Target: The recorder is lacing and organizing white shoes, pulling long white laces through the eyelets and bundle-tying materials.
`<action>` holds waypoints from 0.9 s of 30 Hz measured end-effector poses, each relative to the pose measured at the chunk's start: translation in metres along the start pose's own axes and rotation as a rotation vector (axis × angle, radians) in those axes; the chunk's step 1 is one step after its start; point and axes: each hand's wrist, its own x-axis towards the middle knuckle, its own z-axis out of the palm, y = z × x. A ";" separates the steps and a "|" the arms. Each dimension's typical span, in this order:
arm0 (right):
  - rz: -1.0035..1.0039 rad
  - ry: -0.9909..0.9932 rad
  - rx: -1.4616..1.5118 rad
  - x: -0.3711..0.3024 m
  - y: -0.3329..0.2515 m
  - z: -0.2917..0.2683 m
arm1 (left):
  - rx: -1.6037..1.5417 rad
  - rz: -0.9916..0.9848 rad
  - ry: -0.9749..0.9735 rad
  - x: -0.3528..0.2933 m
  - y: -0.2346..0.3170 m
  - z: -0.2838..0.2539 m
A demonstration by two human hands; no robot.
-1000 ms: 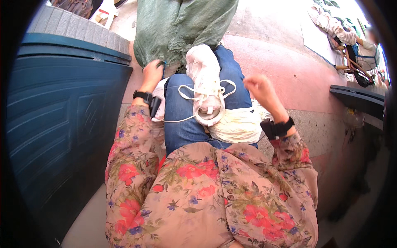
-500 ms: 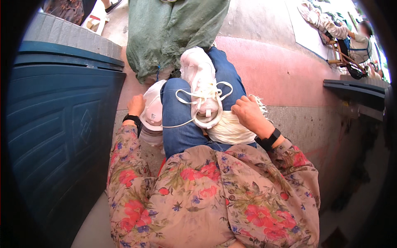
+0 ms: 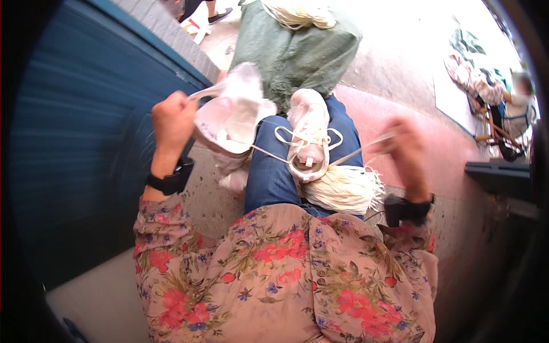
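Note:
A pale pink-white sneaker (image 3: 309,128) with a tied bow of laces lies on my jeans, its toe pointing away from me. To its left, my left hand (image 3: 173,120) is closed on the edge of a second white shoe (image 3: 229,123), tilted and blurred, beside my left knee. My right hand (image 3: 405,151) is raised at the right and smeared by motion, with a white shoelace (image 3: 363,150) running from it toward the sneaker's heel. Another stretch of lace crosses my left thigh. A bundle of cream laces (image 3: 343,188) rests on my lap under the heel.
A green woven sack (image 3: 291,57) stands beyond my knees, with more cream laces (image 3: 300,12) on top. A blue panelled door (image 3: 91,143) is close on my left. Whitish items (image 3: 234,177) sit low by my left leg. Far right, another person (image 3: 517,108) sits beside piled goods.
My left hand has risen, lifting the second shoe's edge. My right hand has moved up and right from the bundle, drawing a lace taut. The view has shifted slightly.

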 end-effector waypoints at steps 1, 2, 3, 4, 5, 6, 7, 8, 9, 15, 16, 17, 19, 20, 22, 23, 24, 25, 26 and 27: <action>-0.133 0.173 0.120 -0.006 -0.037 -0.004 | -0.021 0.044 -0.003 0.000 0.022 -0.001; -0.266 0.353 0.247 -0.010 -0.060 -0.007 | -0.043 0.075 -0.032 -0.002 0.042 0.000; -0.282 0.344 0.248 -0.011 -0.061 -0.006 | -0.061 0.175 -0.020 -0.002 0.055 0.009; -0.304 0.256 0.325 -0.008 -0.056 -0.006 | -0.067 0.234 -0.043 -0.006 0.067 0.015; -0.326 0.170 0.399 -0.006 -0.049 -0.006 | -0.096 0.221 -0.069 -0.010 0.077 0.024; -0.257 0.073 0.374 -0.001 -0.023 -0.001 | -0.091 0.216 -0.132 -0.015 0.092 0.030; -0.106 -0.036 0.246 -0.005 -0.006 0.010 | -0.093 0.324 -0.135 -0.020 0.099 0.041; 0.062 -0.086 0.101 -0.008 0.000 0.037 | -0.061 0.398 -0.143 -0.031 0.109 0.051; 0.066 -0.191 0.154 -0.008 0.019 0.052 | -0.134 0.448 -0.185 -0.042 0.123 0.054; 0.168 -0.020 0.088 0.010 0.053 0.091 | -0.191 0.635 -0.239 -0.082 0.129 0.059; 0.036 -0.025 0.022 0.014 0.058 0.089 | -0.182 0.631 -0.243 -0.080 0.121 0.056; 0.107 -0.050 0.089 0.016 0.057 0.080 | -0.365 0.598 -0.347 -0.076 0.109 0.055; 0.142 -0.042 0.108 0.016 0.043 0.083 | -0.770 0.161 -0.446 -0.073 0.068 0.061; 0.159 -0.042 0.115 0.015 0.040 0.083 | -0.956 -0.279 -0.433 -0.069 0.042 0.064; 0.181 -0.090 0.082 0.019 0.048 0.081 | -0.846 -0.372 -0.406 -0.095 -0.045 0.113; 0.157 -0.093 0.039 0.020 0.050 0.082 | -0.916 -0.504 -0.517 -0.118 -0.073 0.134; 0.129 -0.090 -0.006 0.022 0.051 0.082 | -0.821 -0.561 -0.593 -0.140 -0.092 0.152; 0.118 -0.085 -0.056 0.022 0.049 0.086 | -0.801 -0.616 -0.578 -0.158 -0.106 0.165; 0.115 -0.069 -0.060 0.023 0.050 0.085 | -0.874 -0.659 -0.648 -0.167 -0.105 0.163; 0.110 -0.070 -0.107 0.025 0.051 0.084 | -0.902 -0.662 -0.718 -0.178 -0.112 0.167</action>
